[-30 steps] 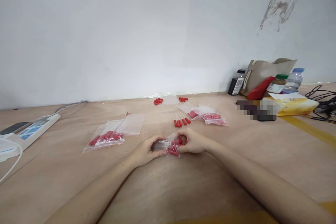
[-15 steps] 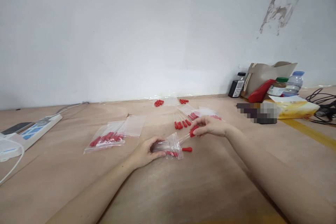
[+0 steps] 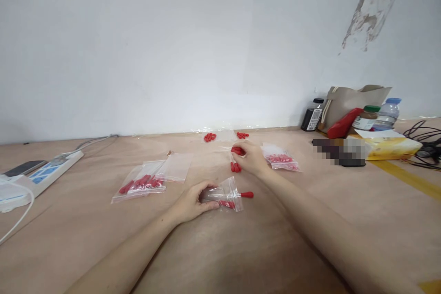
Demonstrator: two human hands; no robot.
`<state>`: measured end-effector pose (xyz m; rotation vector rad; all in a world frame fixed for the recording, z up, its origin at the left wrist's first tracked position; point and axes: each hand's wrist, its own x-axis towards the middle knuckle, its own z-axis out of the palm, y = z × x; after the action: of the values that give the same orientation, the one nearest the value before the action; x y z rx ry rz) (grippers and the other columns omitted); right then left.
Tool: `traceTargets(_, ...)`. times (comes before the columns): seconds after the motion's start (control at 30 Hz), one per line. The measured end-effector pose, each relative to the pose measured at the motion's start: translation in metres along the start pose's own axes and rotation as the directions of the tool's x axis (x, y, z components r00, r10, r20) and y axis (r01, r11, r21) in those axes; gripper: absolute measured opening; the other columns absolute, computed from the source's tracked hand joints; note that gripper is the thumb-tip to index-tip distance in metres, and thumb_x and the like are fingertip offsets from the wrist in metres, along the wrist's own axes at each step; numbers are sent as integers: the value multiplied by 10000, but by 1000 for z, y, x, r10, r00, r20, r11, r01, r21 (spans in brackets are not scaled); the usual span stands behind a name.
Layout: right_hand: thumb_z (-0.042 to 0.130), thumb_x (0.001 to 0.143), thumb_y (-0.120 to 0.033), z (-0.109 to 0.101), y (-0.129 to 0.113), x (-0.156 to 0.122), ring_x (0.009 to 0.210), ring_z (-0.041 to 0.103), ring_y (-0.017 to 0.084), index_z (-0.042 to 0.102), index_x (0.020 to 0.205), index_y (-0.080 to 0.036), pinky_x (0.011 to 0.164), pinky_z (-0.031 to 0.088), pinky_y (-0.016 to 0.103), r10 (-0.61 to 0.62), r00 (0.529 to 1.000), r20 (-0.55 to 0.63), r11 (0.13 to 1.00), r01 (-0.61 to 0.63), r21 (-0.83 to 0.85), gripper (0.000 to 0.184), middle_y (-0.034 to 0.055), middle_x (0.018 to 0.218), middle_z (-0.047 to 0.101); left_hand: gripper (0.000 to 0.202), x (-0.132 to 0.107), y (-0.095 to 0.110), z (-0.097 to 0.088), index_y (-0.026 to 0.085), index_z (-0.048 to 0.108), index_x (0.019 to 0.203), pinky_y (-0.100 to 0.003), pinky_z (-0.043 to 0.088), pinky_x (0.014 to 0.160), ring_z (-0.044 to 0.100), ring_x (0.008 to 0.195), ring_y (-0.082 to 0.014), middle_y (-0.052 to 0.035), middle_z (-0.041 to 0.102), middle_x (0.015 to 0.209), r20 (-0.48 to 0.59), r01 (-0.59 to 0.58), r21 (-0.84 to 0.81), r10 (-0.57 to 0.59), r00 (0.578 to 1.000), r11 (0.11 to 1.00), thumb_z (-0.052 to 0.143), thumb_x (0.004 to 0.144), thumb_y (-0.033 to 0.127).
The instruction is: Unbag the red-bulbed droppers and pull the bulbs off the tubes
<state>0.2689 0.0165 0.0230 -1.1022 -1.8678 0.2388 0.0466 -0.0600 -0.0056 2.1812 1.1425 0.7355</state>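
Half-curling left hand (image 3: 196,200) around part-filled zip bag (image 3: 230,189), with one dropper (image 3: 247,195) partway in; pinching red bulbs (image 3: 237,150) in right hand (image 3: 251,158), toward worktop's (image 3: 206,262) back edge, beside unbagged droppers (image 3: 235,167).

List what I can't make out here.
Head view: left end of the clear bag, hidden by the left hand.
Head view: how many red droppers are held, partly covered by the right hand.
Head view: writing on the black bottle, too small.
Head view: power strip, cut off by the left edge.
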Motion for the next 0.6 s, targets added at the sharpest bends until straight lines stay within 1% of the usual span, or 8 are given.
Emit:
traceTargets(0.07, 459, 770, -145, 19, -6, 1, 821, 533, 160, 609, 888, -148, 743, 409, 268, -107, 988, 109, 965, 130, -229, 190, 79, 874, 582, 490, 4, 2, -4, 202, 531, 1095, -323, 403, 878, 519, 1011, -203, -51, 568, 1120, 36, 36, -115, -32, 999, 993, 653, 670, 413)
traceTargets(0.13, 437, 792, -135, 31, -9, 1, 846, 517, 175, 614, 890, -146, 755, 388, 274, -136, 963, 231, 899, 218, -381, 202, 96, 892, 567, 437, 13, 2, -10, 190, 547, 1084, -340, 380, 917, 507, 1043, -205, -59, 566, 1135, 54, 124, -272, -114, 992, 954, 592, 725, 435)
traceTargets(0.23, 481, 799, -188, 39, -9, 0, 840, 510, 174, 614, 899, -153, 751, 373, 269, -132, 923, 361, 845, 295, -446, 170, 95, 908, 552, 352, 37, -3, -14, 166, 599, 974, -352, 396, 896, 527, 1010, -209, -66, 603, 1064, 28, 265, -544, -298, 954, 796, 569, 745, 432)
traceTargets(0.27, 504, 795, -217, 40, -9, -1, 827, 512, 169, 614, 898, -156, 744, 373, 264, -124, 914, 386, 846, 300, -440, 162, 91, 915, 549, 330, 47, -6, -14, 160, 607, 940, -342, 400, 890, 532, 999, -205, -65, 609, 1042, 25, 284, -630, -346, 938, 723, 618, 711, 397)
traceTargets(0.33, 535, 788, -277, 41, -8, -1, 803, 517, 158, 617, 881, -160, 733, 373, 256, -106, 902, 419, 857, 297, -422, 170, 85, 914, 547, 287, 67, -12, -11, 167, 599, 895, -315, 411, 871, 549, 949, -176, -48, 613, 996, 2, 269, -679, -365, 931, 683, 641, 694, 367)
traceTargets(0.43, 551, 776, -345, 38, -7, -2, 792, 523, 160, 620, 856, -155, 726, 376, 258, -89, 910, 405, 880, 263, -395, 217, 81, 865, 554, 228, 92, -18, -2, 157, 572, 768, -298, 427, 825, 565, 810, -139, -30, 606, 816, -31, 238, -714, -369, 929, 659, 597, 725, 379)
traceTargets(0.5, 545, 774, -353, 31, -6, -4, 802, 525, 162, 623, 861, -150, 720, 379, 256, -78, 940, 333, 910, 203, -361, 234, 81, 855, 559, 231, 103, -18, 5, 155, 540, 704, -287, 436, 782, 554, 720, -121, -15, 574, 712, -38, 218, -730, -357, 933, 648, 565, 743, 381)
traceTargets(0.6, 488, 802, -299, 13, -1, -11, 765, 531, 141, 628, 901, -157, 701, 386, 243, -13, 981, 196, 959, 67, -274, 222, 71, 860, 573, 245, 111, -12, 13, 154, 505, 643, -269, 440, 703, 523, 610, -107, 2, 524, 610, -12, 203, -736, -313, 950, 645, 542, 750, 371)
